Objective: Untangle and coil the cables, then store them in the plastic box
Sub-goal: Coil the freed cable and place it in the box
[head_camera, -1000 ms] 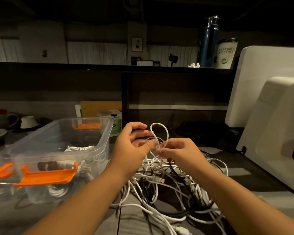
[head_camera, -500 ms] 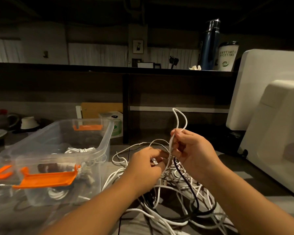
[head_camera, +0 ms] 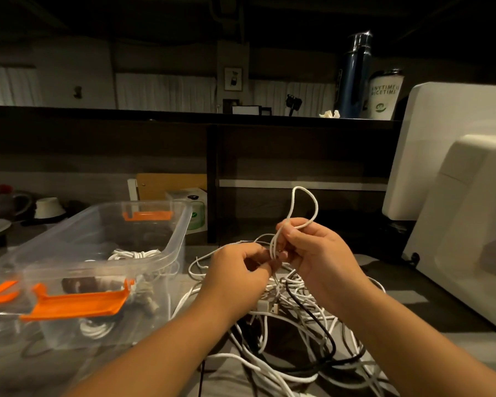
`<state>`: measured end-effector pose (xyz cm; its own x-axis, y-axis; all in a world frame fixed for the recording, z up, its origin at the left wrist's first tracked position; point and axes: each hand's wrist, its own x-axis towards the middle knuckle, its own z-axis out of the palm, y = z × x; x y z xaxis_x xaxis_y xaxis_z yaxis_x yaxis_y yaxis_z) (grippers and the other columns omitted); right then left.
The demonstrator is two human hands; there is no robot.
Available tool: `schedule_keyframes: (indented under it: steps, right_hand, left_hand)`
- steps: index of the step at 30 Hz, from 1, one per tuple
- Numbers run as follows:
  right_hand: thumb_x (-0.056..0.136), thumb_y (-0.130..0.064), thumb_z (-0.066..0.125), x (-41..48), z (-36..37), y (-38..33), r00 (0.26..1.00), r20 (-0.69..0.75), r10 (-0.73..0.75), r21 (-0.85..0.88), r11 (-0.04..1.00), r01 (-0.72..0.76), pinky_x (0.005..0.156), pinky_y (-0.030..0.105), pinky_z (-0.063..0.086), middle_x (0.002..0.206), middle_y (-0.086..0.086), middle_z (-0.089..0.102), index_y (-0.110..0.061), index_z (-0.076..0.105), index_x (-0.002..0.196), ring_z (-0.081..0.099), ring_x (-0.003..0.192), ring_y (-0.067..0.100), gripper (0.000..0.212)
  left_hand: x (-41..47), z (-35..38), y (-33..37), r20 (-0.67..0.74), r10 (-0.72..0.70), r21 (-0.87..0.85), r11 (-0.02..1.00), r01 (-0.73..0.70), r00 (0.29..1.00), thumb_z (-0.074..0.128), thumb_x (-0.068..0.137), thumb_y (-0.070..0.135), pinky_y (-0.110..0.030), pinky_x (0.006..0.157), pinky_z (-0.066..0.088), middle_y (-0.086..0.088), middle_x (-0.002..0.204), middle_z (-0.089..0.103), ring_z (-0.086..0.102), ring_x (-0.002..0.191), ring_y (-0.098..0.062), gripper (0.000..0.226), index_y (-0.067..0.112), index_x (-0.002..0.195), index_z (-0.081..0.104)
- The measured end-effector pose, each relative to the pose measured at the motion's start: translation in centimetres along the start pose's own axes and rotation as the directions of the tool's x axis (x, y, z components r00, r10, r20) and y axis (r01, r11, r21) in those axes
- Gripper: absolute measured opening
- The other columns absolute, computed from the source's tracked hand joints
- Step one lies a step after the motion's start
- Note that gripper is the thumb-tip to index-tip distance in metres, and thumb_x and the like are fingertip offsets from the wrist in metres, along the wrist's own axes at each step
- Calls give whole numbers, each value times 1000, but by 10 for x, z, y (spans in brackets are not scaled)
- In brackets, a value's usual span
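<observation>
A tangle of white and black cables (head_camera: 307, 336) lies on the grey table in front of me. My right hand (head_camera: 315, 256) grips a white cable whose loop (head_camera: 304, 204) stands up above its fingers. My left hand (head_camera: 238, 270) pinches the same white cable just below, fingertips against the right hand. The clear plastic box (head_camera: 172, 242) with orange latches stands to the left, its lid off, with coiled white cables (head_camera: 132, 255) inside.
A white appliance (head_camera: 464, 224) fills the right side of the table. The box's clear lid with an orange clip (head_camera: 0, 293) lies at the far left. A dark shelf runs behind, with a blue flask (head_camera: 355, 78) and a cup on top.
The white loop has passed from between both hands into my right hand and risen. My left hand has dropped lower, to the cable below the loop.
</observation>
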<state>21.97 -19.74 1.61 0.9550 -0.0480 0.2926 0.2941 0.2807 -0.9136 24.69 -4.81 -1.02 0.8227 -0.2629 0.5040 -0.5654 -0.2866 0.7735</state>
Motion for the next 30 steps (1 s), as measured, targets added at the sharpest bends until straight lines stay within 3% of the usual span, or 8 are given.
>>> schedule_keyframes:
  steps: [3, 5, 7, 8, 13, 21, 26, 30]
  right_hand:
    - [94, -14, 68, 2, -4, 7, 999, 33, -13, -309, 951, 22, 82, 32, 60, 101, 2, 75, -15, 68, 116, 72, 90, 17, 22]
    - [92, -27, 72, 0, -5, 15, 991, 135, 25, -734, 675, 83, 85, 32, 59, 100, -5, 74, -27, 70, 112, 70, 91, 7, 20]
    - [94, -30, 71, -2, -3, 24, 966, 214, 145, -900, 413, 138, 86, 30, 57, 96, -10, 72, -30, 74, 107, 67, 88, 3, 13]
    - [95, -33, 69, -3, -2, 26, 962, 213, 174, -919, 371, 136, 88, 31, 56, 99, -12, 70, -29, 76, 107, 66, 89, 3, 14]
    - [95, -44, 63, -3, 4, 14, 980, 160, 118, -831, 551, 70, 83, 23, 51, 107, -12, 56, -35, 75, 106, 59, 94, 4, 18]
    - [95, -28, 68, -4, 3, 10, 991, 131, 31, -733, 676, 76, 55, 23, 41, 67, 10, 64, -20, 80, 95, 50, 57, 11, 15]
    - [97, -14, 61, -3, -1, -3, 998, 45, -39, -266, 963, 50, 56, 24, 51, 69, 12, 61, 5, 73, 93, 57, 60, 17, 22]
    - [99, -11, 56, -1, -2, -13, 999, -8, 33, 52, 998, -33, 55, 22, 53, 73, 9, 63, 5, 68, 104, 59, 61, 15, 21]
  left_hand:
    - [6, -6, -1, -88, 20, -39, 999, -24, 996, 71, 94, 22, -23, 58, 48, 10, 67, 68, 61, 63, -2, 16, 25, 78, 74]
    - [9, -11, 0, -177, 26, -94, 995, -43, 984, 66, 96, 21, -31, 63, 54, 4, 70, 67, 64, 68, -13, 16, 22, 82, 72]
    - [12, -15, 3, -262, 25, -170, 983, -71, 965, 65, 97, 22, -36, 68, 55, -1, 73, 67, 65, 73, -21, 14, 19, 84, 70]
    - [13, -16, 4, -286, 34, -175, 981, -87, 957, 64, 97, 23, -36, 69, 55, 0, 74, 67, 65, 73, -21, 14, 19, 85, 69]
    - [13, -17, 4, -258, 30, -186, 979, -80, 966, 66, 96, 24, -29, 66, 57, 2, 74, 69, 66, 70, -13, 11, 20, 87, 71]
    - [12, -15, 10, -133, -50, -422, 906, -11, 990, 67, 94, 15, -36, 72, 62, -5, 77, 73, 71, 72, -19, 8, 12, 91, 74]
    - [10, -13, 3, 84, -64, -290, 953, 86, 994, 71, 91, 27, -31, 79, 58, 3, 92, 76, 72, 87, -12, 12, 23, 101, 76]
    - [4, -6, 4, 220, -71, -300, 944, 137, 973, 63, 98, 20, -32, 75, 59, -9, 89, 74, 70, 78, -18, 15, 15, 103, 75]
